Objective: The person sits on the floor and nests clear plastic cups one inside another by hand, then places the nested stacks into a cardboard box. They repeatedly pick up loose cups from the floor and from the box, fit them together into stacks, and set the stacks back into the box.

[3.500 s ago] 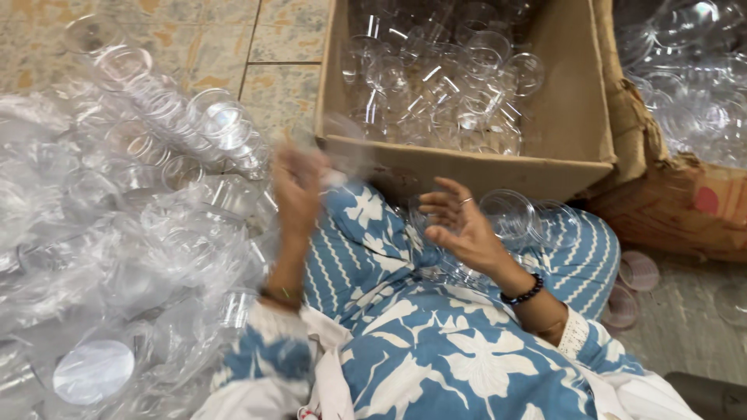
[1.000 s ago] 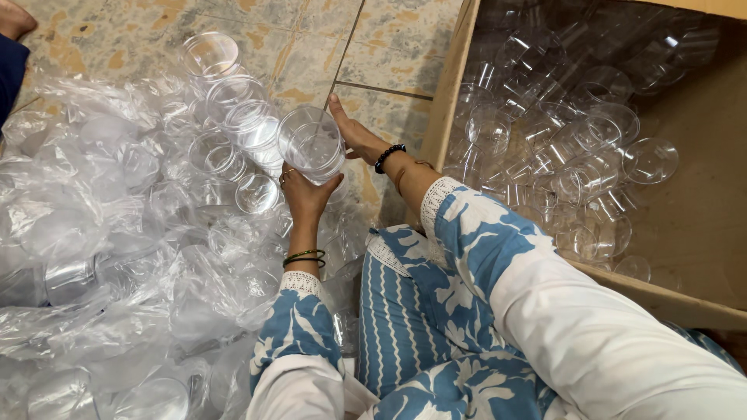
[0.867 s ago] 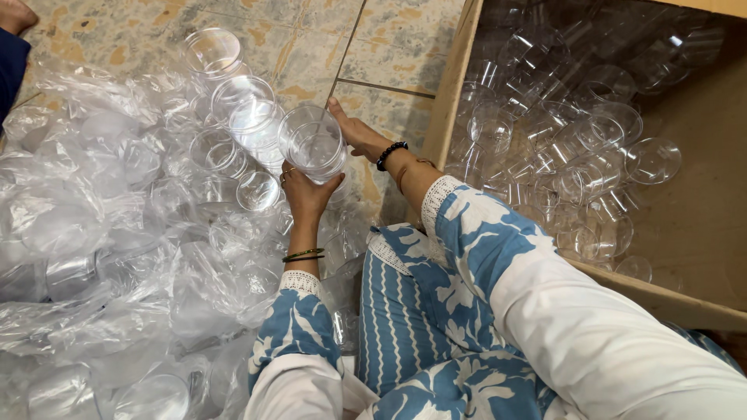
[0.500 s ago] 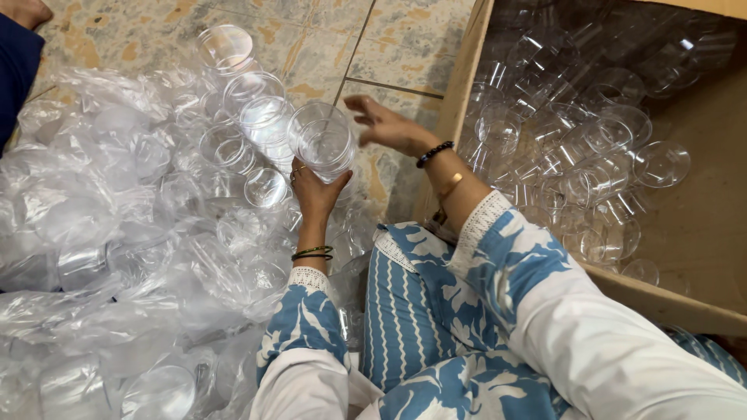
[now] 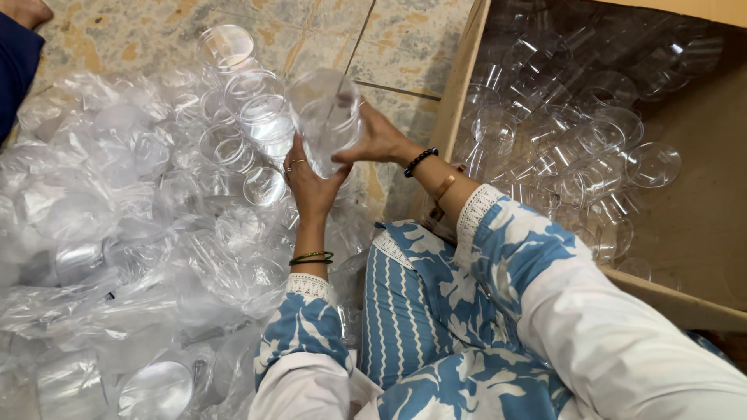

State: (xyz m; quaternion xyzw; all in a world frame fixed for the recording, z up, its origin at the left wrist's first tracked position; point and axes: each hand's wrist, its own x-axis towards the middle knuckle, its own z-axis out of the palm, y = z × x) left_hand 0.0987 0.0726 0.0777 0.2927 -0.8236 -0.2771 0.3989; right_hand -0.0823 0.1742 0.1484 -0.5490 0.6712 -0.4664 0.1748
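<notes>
L hand (image 5: 310, 183) + R hand (image 5: 376, 140) raised, fingers curled

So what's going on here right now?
A person sitting on the tiled floor holds a stack of clear plastic cups with both hands: the left hand grips it from below, the right hand steadies its side. More clear cups and plastic wrap lie heaped on the person's left. A cardboard box on the right holds loose cups.

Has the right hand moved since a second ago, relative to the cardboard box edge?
Yes. The right hand has left the tiled floor beside the brown cardboard box edge and now presses the clear plastic cup that the left hand holds.
</notes>
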